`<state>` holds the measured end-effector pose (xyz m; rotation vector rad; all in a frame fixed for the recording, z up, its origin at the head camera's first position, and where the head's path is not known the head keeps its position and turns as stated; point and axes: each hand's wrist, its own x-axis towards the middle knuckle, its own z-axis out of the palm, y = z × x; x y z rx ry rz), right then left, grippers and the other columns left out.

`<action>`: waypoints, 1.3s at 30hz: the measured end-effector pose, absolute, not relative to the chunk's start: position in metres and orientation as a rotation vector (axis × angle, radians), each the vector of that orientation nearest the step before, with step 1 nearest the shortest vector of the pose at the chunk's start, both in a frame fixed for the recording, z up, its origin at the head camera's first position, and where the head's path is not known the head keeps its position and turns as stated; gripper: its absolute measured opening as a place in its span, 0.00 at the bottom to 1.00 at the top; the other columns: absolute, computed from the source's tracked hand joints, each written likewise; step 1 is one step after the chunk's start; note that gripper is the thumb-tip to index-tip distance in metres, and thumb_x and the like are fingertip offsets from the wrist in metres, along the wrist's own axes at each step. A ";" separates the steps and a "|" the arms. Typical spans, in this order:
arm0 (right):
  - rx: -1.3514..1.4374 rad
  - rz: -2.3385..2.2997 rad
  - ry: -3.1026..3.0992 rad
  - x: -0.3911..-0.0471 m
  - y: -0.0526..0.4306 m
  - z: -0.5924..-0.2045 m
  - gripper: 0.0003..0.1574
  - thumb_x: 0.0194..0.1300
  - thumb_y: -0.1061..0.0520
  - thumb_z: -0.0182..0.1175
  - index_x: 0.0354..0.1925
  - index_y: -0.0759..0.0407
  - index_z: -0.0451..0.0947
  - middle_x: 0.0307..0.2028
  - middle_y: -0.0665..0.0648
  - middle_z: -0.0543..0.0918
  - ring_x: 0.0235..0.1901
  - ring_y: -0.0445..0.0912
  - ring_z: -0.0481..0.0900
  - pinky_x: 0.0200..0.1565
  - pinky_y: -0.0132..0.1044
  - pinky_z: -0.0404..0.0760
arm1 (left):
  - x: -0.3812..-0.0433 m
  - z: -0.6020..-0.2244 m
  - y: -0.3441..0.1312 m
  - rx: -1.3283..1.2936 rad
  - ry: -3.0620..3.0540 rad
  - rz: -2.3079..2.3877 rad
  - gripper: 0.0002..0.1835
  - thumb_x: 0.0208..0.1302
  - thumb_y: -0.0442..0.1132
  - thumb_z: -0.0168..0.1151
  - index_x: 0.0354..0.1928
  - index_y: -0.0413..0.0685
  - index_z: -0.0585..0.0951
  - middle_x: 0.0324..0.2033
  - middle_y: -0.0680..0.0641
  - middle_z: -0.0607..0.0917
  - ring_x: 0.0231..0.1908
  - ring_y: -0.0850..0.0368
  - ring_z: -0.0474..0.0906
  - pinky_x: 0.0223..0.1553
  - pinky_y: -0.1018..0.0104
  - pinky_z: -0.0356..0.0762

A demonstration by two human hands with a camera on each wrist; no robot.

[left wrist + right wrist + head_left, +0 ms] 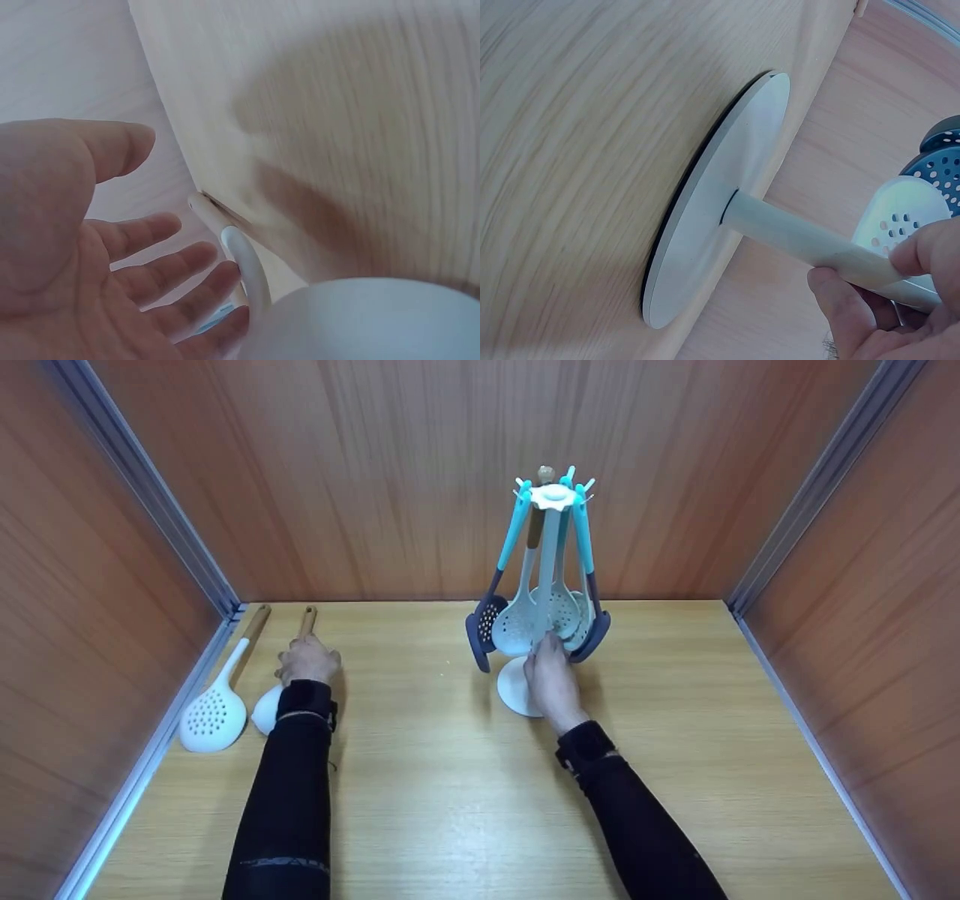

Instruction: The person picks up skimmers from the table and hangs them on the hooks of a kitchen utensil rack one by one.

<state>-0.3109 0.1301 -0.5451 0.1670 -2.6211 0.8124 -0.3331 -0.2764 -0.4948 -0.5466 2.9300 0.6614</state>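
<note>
Lying near the left edge of the surface (420, 772), the ladle (266, 711) looks light, stiff. The right hand (553, 679) clamps the likely top-heavy utensil stand (548, 577) toward the far edge; slightly farther, the left hand (307, 661), fingers apart, is over the brown handle (309, 619), probably the ladle's best grip.

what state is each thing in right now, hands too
left hand: fingers loosely extended by the ladle, not curled round it
right hand: pinching the stand's pole
utensil stand: upright, hung with utensils
white ladle: lying on the table, partly hidden
wooden-handled slotted skimmer: lying on the table, unheld
turquoise-handled utensils: hanging, heads down
</note>
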 end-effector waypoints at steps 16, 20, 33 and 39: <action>0.165 0.762 -2.600 -0.306 0.128 -0.539 0.25 0.82 0.66 0.66 0.68 0.80 0.74 0.60 0.78 0.86 0.60 0.68 0.91 0.61 0.58 0.94 | -0.325 -0.499 -0.283 -0.534 2.964 0.609 0.34 0.88 0.45 0.53 0.79 0.19 0.68 0.74 0.12 0.73 0.76 0.09 0.69 0.75 0.16 0.75; 0.178 0.742 -2.558 -0.306 0.127 -0.541 0.22 0.80 0.67 0.67 0.64 0.79 0.75 0.56 0.76 0.87 0.56 0.68 0.92 0.56 0.59 0.95 | -0.323 -0.499 -0.284 -0.533 2.970 0.598 0.34 0.88 0.44 0.53 0.77 0.18 0.69 0.72 0.11 0.73 0.75 0.08 0.71 0.73 0.16 0.77; 0.167 0.762 -2.603 -0.306 0.128 -0.539 0.22 0.83 0.66 0.65 0.66 0.78 0.75 0.57 0.76 0.86 0.56 0.67 0.92 0.55 0.58 0.96 | -0.330 -0.506 -0.292 -0.570 2.859 0.625 0.36 0.89 0.46 0.50 0.84 0.22 0.63 0.76 0.12 0.71 0.76 0.08 0.69 0.77 0.18 0.73; 0.156 0.773 -2.631 -0.306 0.128 -0.537 0.25 0.84 0.65 0.64 0.69 0.79 0.74 0.61 0.77 0.86 0.59 0.68 0.92 0.59 0.57 0.96 | -0.332 -0.507 -0.294 -0.560 2.858 0.647 0.36 0.89 0.46 0.51 0.85 0.26 0.64 0.77 0.13 0.71 0.77 0.09 0.69 0.76 0.19 0.74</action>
